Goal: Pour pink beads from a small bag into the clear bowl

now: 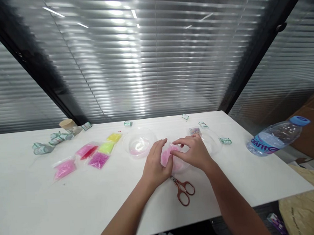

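The step in hand appears to be handling the pink contents (177,162) of a clear, round plastic dish (183,170) on the white desk (46,207), between the hands; the left hand (157,163) is spread wide, the right hand (195,151) curved with a narrower thumb-to-finger gap, neither visibly holding anything. The next move likely calls for light fingertips. Metal scissors with copper-coloured handles (185,191) lie just nearside, slightly in the way; small, flat, colourful plastic packets (98,160) lie leftward.

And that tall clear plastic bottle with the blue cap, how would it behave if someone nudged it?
The tall, blue-capped, clear plastic bottle would probably tip if pushed near the top, being much taller than its base is wide. Its rounded body would likely roll once down. The see-through plastic may dent slightly if squeezed.
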The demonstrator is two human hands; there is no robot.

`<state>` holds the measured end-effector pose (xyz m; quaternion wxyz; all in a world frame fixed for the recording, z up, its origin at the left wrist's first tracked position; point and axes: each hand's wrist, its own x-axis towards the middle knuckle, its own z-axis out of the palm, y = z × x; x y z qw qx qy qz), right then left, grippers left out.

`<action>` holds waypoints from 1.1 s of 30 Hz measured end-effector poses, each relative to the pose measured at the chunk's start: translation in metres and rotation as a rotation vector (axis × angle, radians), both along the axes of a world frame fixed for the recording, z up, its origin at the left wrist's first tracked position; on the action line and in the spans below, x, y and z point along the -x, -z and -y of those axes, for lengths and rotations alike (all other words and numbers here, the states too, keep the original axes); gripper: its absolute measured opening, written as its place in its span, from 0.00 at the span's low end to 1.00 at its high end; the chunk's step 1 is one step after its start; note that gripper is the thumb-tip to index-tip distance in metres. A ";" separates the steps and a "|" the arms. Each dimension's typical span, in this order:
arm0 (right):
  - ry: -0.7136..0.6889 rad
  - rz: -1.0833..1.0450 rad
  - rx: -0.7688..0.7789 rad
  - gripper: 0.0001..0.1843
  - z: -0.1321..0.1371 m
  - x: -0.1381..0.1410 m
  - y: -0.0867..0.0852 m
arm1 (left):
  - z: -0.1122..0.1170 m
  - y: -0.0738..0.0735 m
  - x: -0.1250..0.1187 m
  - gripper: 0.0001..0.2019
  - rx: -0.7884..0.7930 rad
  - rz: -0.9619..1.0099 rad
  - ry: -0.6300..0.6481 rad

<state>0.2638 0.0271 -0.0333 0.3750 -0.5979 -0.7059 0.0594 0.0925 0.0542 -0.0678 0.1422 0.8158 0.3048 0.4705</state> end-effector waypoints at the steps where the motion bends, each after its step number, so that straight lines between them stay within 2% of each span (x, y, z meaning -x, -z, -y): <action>1: 0.004 -0.026 -0.019 0.10 0.000 0.000 0.000 | 0.000 0.001 0.000 0.24 -0.007 -0.007 -0.008; 5: 0.003 -0.104 -0.039 0.10 0.001 0.003 -0.001 | -0.002 0.003 0.000 0.19 -0.017 -0.007 -0.038; 9: -0.093 -0.209 0.015 0.14 0.001 -0.001 -0.003 | -0.005 0.001 0.001 0.14 0.012 0.035 -0.039; 13: -0.197 -0.378 0.063 0.17 0.000 -0.009 -0.003 | -0.004 -0.004 0.001 0.13 0.117 0.095 -0.041; 18: -0.188 -0.412 0.101 0.11 -0.001 -0.012 -0.002 | -0.003 -0.005 0.001 0.13 0.172 0.118 -0.014; 24: -0.204 -0.472 0.109 0.12 -0.002 -0.008 -0.002 | -0.003 -0.007 0.004 0.16 0.193 0.118 0.028; 33: -0.284 -0.569 0.014 0.10 -0.008 -0.007 0.004 | -0.005 -0.009 0.005 0.14 0.240 0.171 0.046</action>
